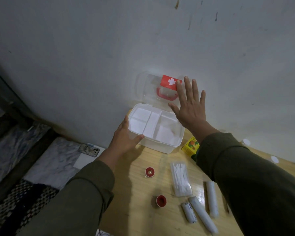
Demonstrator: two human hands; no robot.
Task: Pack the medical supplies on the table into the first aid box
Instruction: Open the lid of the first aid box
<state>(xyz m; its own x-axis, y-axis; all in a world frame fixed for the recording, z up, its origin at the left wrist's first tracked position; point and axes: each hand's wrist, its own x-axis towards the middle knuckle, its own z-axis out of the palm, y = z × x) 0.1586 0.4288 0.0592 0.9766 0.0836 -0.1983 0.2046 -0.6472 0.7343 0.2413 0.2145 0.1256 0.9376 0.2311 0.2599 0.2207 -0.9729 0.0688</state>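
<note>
The white first aid box (167, 147) stands at the table's far edge. Its clear lid (152, 86), with a red cross label and red handle, is up against the wall. A divided white tray shows inside. My left hand (126, 138) grips the box's near-left corner. My right hand (189, 106) is spread flat, fingers apart, against the lid's right side. On the table lie two red tape rolls (150, 172) (161, 200), a clear pack of cotton swabs (180, 178) and three white bandage rolls (203, 215).
A yellow carton (191, 145) sits right of the box, partly behind my right sleeve. Two white caps (274, 159) lie at the table's far right. A phone (89, 150) rests on a white surface left of the wooden table (143, 188). The wall is close behind the box.
</note>
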